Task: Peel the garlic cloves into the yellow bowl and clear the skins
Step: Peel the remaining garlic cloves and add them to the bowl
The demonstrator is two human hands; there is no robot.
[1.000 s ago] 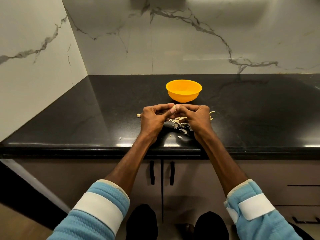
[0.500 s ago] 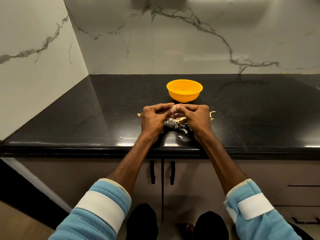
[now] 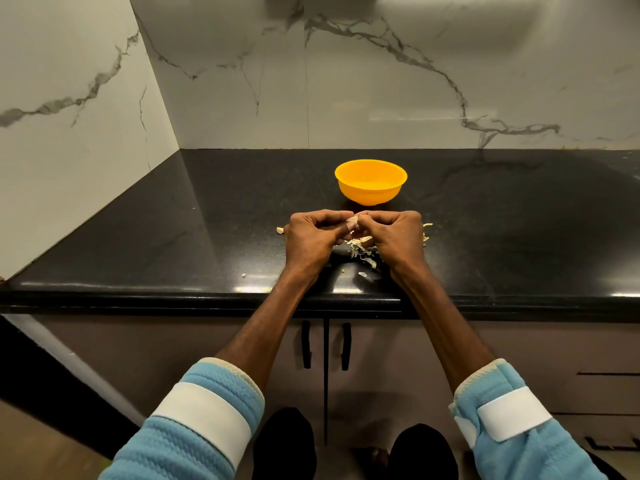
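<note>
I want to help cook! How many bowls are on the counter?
1. The yellow bowl sits on the black counter, just behind the left hand and right hand, near the wall. No other bowl shows.

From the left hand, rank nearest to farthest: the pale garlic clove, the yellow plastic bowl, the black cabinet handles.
1. Pale garlic clove: pinched at the left hand's fingertips.
2. Yellow plastic bowl: just beyond, slightly right.
3. Black cabinet handles: below the counter edge.

No readable text, label, brand, number or sign appears on anything.
</note>
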